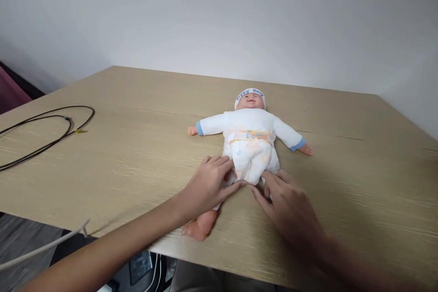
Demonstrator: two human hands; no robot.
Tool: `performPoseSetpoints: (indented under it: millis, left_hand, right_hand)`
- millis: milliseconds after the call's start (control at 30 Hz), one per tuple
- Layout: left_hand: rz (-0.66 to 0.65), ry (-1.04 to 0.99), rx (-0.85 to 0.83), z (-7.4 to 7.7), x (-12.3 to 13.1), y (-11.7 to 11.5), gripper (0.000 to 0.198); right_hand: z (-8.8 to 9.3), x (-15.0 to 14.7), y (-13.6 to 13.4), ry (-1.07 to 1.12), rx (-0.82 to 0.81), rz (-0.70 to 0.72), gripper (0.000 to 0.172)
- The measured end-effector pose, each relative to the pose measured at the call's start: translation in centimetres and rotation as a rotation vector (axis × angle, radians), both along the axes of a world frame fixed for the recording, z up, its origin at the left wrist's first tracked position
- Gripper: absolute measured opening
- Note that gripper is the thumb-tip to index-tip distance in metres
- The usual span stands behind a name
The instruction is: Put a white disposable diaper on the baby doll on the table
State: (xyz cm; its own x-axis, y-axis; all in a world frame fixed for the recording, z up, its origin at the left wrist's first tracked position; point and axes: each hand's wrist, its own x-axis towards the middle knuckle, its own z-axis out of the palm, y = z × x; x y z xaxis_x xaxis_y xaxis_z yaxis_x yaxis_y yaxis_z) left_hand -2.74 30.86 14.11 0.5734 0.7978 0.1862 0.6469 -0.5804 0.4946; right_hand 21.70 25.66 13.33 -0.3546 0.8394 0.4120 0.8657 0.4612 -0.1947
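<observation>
A baby doll (251, 118) lies on its back, arms spread, in a white long-sleeved top with blue cuffs and a white cap with blue lettering. Round its hips is a white diaper (252, 157) with a printed orange waistband. My left hand (212, 180) has its curled fingers on the diaper's left leg edge, thumb stretched toward the crotch. At the right leg edge, my right hand (287, 198) pinches the diaper in the same way. One bare doll foot (201, 227) shows below my left wrist; my right hand and arm hide the other leg.
The doll rests on a wooden table (143, 155) that meets a pale wall (219, 18) at the back. A looped black cable (68, 136) lies at the left. Near the front left edge, a whitish cable (44, 248) hangs above dark items under the table.
</observation>
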Motion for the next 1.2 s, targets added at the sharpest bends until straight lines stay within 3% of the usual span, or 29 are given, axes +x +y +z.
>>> performPoseSetpoints:
  millis: [300, 633, 767, 900, 1067, 1200]
  left_hand:
    - [-0.093, -0.124, 0.1, -1.2, -0.6, 0.5, 0.02]
    - [-0.138, -0.185, -0.032, -0.9, -0.2, 1.0, 0.023]
    - [-0.111, -0.245, -0.071, -0.9, -0.1, 1.1, 0.024]
    - [-0.002, -0.386, -0.186, -1.5, -0.3, 1.2, 0.023]
    - [0.048, -0.669, -0.395, -2.6, -0.2, 1.2, 0.041]
    - [0.13, -0.852, -0.575, -2.8, 0.0, 0.8, 0.058]
  right_hand:
    - [-0.9, -0.4, -0.1, -0.001, 0.046, 0.033, 0.013]
    - [-0.7, -0.1, -0.1, 0.13, -0.139, 0.072, 0.005]
    - [-0.8, -0.1, 0.4, 0.19, -0.168, 0.037, 0.009]
    - [-1.0, 0.0, 0.5, 0.34, -0.178, -0.042, 0.019]
    - [-0.6, 0.3, 0.0, 0.488, -0.253, -0.224, 0.038]
    - [-0.2, 0.7, -0.3, 0.562, -0.307, -0.298, 0.043]
